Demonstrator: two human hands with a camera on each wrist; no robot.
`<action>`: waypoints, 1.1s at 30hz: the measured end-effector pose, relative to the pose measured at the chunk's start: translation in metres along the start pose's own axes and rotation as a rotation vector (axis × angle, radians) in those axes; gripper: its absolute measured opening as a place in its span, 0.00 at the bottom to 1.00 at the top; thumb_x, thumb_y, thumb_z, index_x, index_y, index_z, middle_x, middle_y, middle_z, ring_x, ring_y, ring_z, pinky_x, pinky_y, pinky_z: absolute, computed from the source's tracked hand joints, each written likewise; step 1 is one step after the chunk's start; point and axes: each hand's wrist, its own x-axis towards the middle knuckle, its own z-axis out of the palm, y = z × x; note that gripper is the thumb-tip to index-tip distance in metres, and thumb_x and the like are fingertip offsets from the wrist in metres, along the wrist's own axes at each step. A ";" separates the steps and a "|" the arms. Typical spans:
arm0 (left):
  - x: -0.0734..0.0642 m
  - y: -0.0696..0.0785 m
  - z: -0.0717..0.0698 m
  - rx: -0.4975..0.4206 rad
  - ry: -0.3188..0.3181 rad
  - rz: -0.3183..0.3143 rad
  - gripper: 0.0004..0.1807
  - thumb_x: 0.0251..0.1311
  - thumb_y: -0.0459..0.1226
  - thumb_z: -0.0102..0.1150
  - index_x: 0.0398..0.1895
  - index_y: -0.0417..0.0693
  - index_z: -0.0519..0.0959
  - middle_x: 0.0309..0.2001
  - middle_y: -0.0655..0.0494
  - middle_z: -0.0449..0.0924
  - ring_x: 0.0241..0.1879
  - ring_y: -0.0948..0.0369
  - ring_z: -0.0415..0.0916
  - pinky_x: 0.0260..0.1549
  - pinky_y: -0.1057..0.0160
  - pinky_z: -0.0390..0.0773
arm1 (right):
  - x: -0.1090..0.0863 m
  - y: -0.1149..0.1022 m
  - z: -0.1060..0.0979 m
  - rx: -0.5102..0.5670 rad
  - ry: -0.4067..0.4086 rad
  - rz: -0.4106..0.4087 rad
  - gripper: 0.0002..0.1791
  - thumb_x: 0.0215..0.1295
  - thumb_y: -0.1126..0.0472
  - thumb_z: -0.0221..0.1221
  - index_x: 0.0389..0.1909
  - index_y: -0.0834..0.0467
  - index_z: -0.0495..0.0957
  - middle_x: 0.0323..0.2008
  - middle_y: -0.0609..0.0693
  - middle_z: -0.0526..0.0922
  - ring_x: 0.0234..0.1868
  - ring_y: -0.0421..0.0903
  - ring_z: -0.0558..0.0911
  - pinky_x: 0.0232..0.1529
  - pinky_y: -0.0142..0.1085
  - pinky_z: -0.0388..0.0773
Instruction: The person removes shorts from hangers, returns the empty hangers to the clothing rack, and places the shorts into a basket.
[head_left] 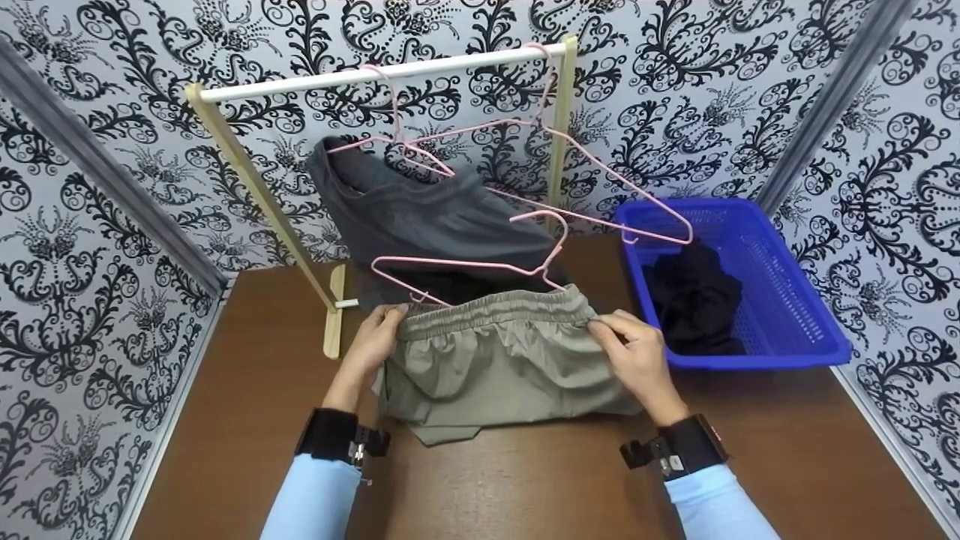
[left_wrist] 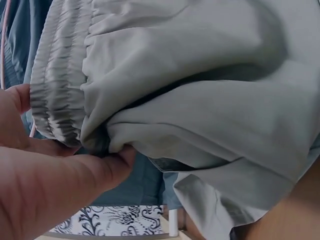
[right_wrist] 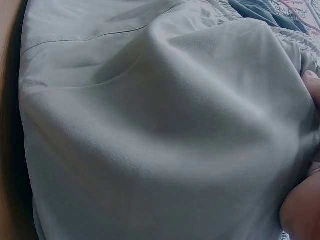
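Note:
Khaki shorts with a gathered elastic waistband hang between the two hands, low over the table. My left hand pinches one end of the waistband; the left wrist view shows the thumb against the cloth. The other end is pinched by my right hand, which shows only in part at the edge of the right wrist view. Behind the waistband is a pink hanger, its hook upward and its lower part hidden by the shorts. Cloth fills most of the right wrist view.
A rack with a white rod and wooden posts stands at the back. From it hang a dark grey shirt on a pink hanger and a bare pink hanger. On the right, a blue basket holds black cloth.

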 end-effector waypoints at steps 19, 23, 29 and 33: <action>-0.013 0.015 0.008 0.373 0.225 0.285 0.29 0.72 0.43 0.56 0.66 0.30 0.72 0.60 0.29 0.70 0.64 0.36 0.68 0.64 0.40 0.68 | 0.005 -0.001 0.001 -0.008 -0.023 -0.037 0.07 0.58 0.78 0.68 0.30 0.63 0.87 0.21 0.50 0.77 0.23 0.36 0.70 0.25 0.25 0.65; -0.016 0.020 0.013 0.391 0.381 0.485 0.20 0.67 0.38 0.61 0.54 0.30 0.77 0.52 0.33 0.74 0.56 0.38 0.71 0.58 0.41 0.70 | 0.005 -0.001 0.002 -0.004 -0.028 -0.043 0.08 0.58 0.78 0.68 0.31 0.63 0.87 0.22 0.51 0.78 0.24 0.36 0.71 0.25 0.25 0.65; -0.017 0.031 0.019 0.458 0.525 0.794 0.19 0.60 0.32 0.66 0.52 0.30 0.77 0.50 0.33 0.74 0.52 0.36 0.73 0.53 0.40 0.71 | 0.007 -0.007 0.004 -0.031 -0.030 -0.051 0.08 0.56 0.81 0.67 0.29 0.66 0.86 0.21 0.52 0.76 0.23 0.36 0.70 0.24 0.25 0.64; -0.017 0.038 0.022 0.516 0.505 0.907 0.25 0.61 0.32 0.66 0.60 0.30 0.76 0.57 0.32 0.74 0.59 0.36 0.71 0.59 0.38 0.69 | 0.013 -0.026 0.004 -0.033 -0.038 -0.077 0.08 0.55 0.83 0.65 0.28 0.69 0.84 0.20 0.55 0.75 0.23 0.37 0.69 0.24 0.26 0.64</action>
